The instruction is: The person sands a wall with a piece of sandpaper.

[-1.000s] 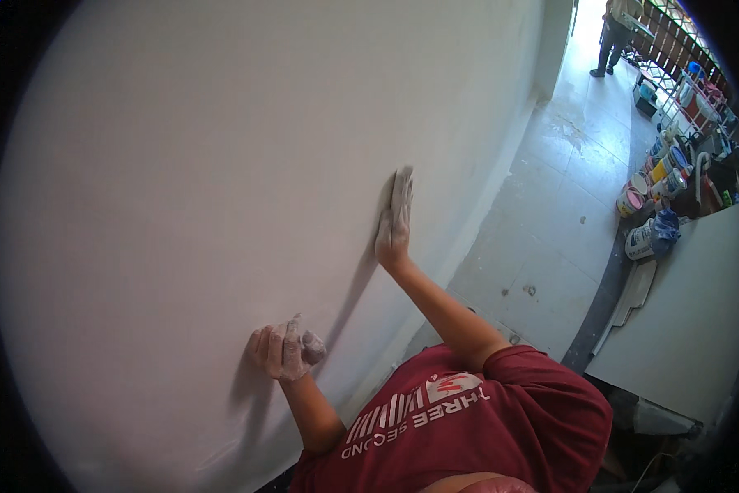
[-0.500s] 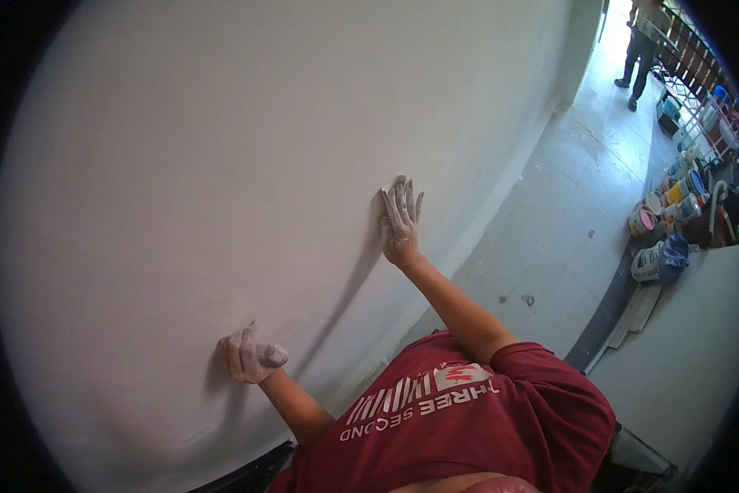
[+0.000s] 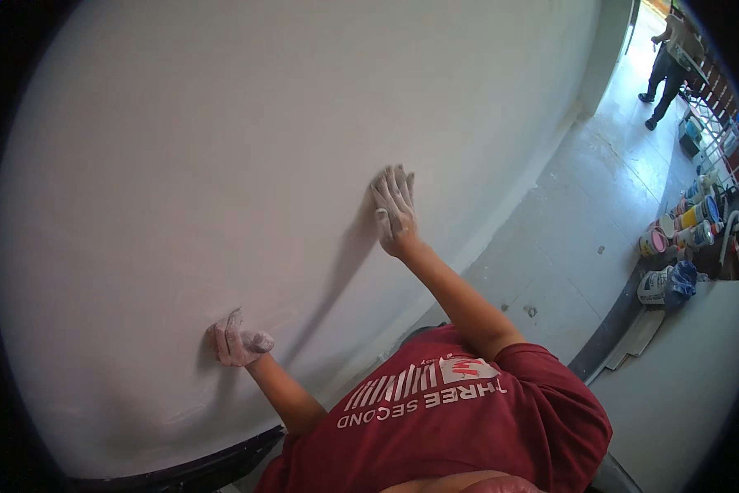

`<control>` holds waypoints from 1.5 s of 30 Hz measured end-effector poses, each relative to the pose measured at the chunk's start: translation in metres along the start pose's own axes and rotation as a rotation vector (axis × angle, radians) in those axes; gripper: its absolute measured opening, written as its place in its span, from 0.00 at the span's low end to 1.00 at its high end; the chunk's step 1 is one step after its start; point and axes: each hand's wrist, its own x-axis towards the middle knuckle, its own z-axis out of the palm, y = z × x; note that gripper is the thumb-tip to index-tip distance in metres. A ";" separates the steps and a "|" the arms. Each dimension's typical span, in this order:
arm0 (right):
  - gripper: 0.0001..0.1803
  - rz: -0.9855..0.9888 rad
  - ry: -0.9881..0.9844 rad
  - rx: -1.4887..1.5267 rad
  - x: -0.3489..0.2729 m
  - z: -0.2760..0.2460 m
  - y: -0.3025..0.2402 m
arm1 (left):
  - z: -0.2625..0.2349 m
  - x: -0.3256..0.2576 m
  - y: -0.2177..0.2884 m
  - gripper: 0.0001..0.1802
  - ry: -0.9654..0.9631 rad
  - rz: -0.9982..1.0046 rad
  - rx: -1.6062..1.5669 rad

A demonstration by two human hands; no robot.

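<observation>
Fine white dust coats both hands at the pale wall (image 3: 188, 164). My right hand (image 3: 395, 209) lies against it with long, stretched fingers and presses a thin piece of sandpaper, now mostly hidden under them. Lower and to the left, my left hand (image 3: 239, 341) rests on the wall with its fingers partly bent and its thumb apart. I see nothing held in it, though its palm side is hidden.
A tiled floor (image 3: 570, 238) runs along the wall's foot. To the right stand several paint buckets (image 3: 696, 215), a white bucket with a blue bag (image 3: 681, 282) and a pale board (image 3: 690, 361). Another person (image 3: 672, 66) stands at the far right.
My right hand has slid slightly up and left on the wall, covering the sandpaper's edge. My left hand has shifted a little left. The floor and buckets now appear farther right and lower.
</observation>
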 end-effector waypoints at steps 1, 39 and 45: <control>0.27 -0.064 0.074 0.076 0.003 0.003 0.002 | 0.000 0.000 0.001 0.31 0.005 0.002 0.017; 0.36 -0.190 0.000 0.080 0.031 0.005 -0.042 | 0.007 0.005 0.008 0.34 0.082 -0.057 -0.002; 0.34 -0.054 0.180 0.078 0.061 0.003 -0.032 | 0.004 0.001 0.003 0.32 0.060 -0.022 -0.027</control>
